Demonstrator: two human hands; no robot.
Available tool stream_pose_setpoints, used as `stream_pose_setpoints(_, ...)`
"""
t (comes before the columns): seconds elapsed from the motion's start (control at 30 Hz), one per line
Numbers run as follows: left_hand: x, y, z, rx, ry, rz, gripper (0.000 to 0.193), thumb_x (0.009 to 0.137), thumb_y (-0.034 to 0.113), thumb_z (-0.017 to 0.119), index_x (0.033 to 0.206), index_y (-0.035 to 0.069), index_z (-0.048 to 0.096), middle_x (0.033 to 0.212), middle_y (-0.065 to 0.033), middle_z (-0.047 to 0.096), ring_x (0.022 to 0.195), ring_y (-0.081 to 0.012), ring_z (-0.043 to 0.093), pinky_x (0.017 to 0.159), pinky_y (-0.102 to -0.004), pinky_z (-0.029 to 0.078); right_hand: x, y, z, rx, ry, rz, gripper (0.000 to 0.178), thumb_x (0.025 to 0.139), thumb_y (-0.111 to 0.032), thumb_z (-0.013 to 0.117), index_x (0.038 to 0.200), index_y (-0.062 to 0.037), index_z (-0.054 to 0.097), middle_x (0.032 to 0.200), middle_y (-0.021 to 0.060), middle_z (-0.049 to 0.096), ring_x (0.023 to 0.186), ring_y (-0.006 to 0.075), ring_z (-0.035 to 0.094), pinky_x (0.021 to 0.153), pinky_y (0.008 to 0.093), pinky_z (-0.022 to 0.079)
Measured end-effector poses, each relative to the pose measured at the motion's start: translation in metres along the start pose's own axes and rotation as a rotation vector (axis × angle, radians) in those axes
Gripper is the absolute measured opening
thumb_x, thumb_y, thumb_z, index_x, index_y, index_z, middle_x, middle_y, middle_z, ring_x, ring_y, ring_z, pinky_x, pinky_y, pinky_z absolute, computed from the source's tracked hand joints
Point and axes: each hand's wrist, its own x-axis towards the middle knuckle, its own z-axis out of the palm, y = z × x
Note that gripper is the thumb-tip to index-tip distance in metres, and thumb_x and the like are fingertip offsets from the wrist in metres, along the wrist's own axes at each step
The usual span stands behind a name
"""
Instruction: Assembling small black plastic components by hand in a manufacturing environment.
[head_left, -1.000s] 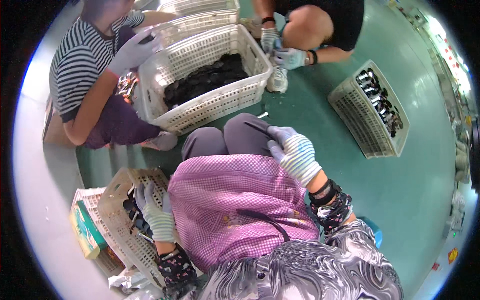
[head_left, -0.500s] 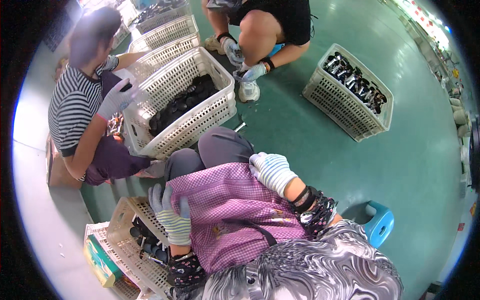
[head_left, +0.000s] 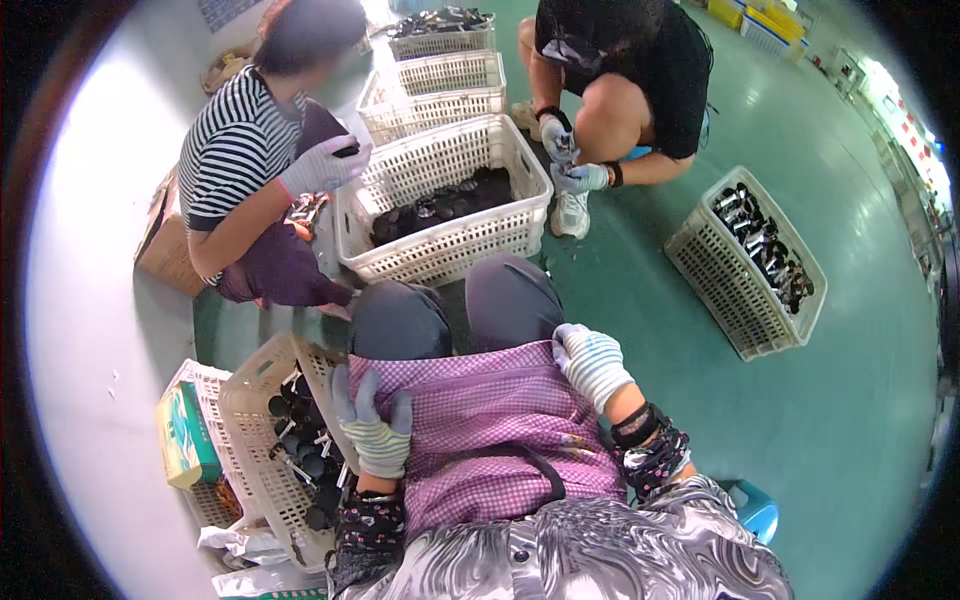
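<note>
A pink checked apron point(head_left: 470, 400) is spread over my lap and thighs. My left hand point(head_left: 378, 430), in a striped knit glove, lies along its left edge with the fingers apart and nothing visible in them. Right beside that hand stands a white plastic basket point(head_left: 252, 440) with black round-ended parts point(head_left: 312, 465) that have silvery stems. My right hand point(head_left: 592, 368), gloved alike, rests by my right knee with its fingers curled over the apron's upper right corner. Its fingertips are partly hidden.
Ahead, a large white basket point(head_left: 450, 250) holds black pieces. A person in stripes point(head_left: 245, 150) and a person in black point(head_left: 625, 90) crouch around it, handling small parts. Another filled basket point(head_left: 700, 280) stands right. A blue stool point(head_left: 755, 510) shows beside me; a green-yellow box point(head_left: 185, 435) lies left.
The view has swung, so the scene sits differently in the picture. My hands stay at the apron's two edges. The person in stripes now holds a black piece closer to their body.
</note>
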Motion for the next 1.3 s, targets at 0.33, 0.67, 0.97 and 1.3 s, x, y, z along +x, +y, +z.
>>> stream_pose_setpoints(0.33,0.015,0.009,0.001,-0.044,-0.020,0.138,0.041,0.084,0.023,0.062,0.119,0.007,0.050,0.121,-0.0221,0.049,0.115,-0.0411,0.044,0.093,-0.0482,0.041,-0.002,-0.014,-0.038,0.392,0.331,-0.139,0.019,0.079,-0.024,0.057,0.090,-0.0098,0.062,0.085,0.0155,0.062,0.080,0.0350,0.060,0.070,0.0413,0.049)
stream_pose_setpoints(0.67,0.055,0.010,0.011,-0.176,0.099,0.202,0.031,0.085,0.024,0.060,0.106,0.002,0.058,0.124,-0.0214,0.044,0.117,-0.0439,0.040,0.091,-0.0516,0.042,0.024,-0.022,-0.044,0.314,0.349,-0.305,0.017,0.082,-0.025,0.062,0.087,-0.0087,0.062,0.078,0.0127,0.062,0.069,0.0312,0.061,0.061,0.0379,0.049)
stream_pose_setpoints(0.97,0.056,0.000,0.025,-0.226,-0.030,0.014,0.030,0.086,0.015,0.060,0.111,0.001,0.054,0.125,-0.0251,0.044,0.116,-0.0430,0.043,0.091,-0.0475,0.044,0.021,-0.027,-0.030,0.637,0.360,-0.196,0.012,0.081,-0.019,0.065,0.084,-0.0072,0.063,0.075,0.0113,0.063,0.070,0.0284,0.062,0.063,0.0340,0.050)
stream_pose_setpoints(1.3,0.055,-0.010,0.029,-0.194,-0.093,-0.063,0.033,0.084,0.015,0.055,0.115,0.009,0.045,0.132,-0.0193,0.036,0.126,-0.0397,0.033,0.105,-0.0510,0.025,0.015,-0.008,-0.038,0.667,0.516,-0.027,0.012,0.072,-0.002,0.069,0.078,-0.0081,0.061,0.067,0.0079,0.059,0.060,0.0237,0.058,0.055,0.0329,0.045)
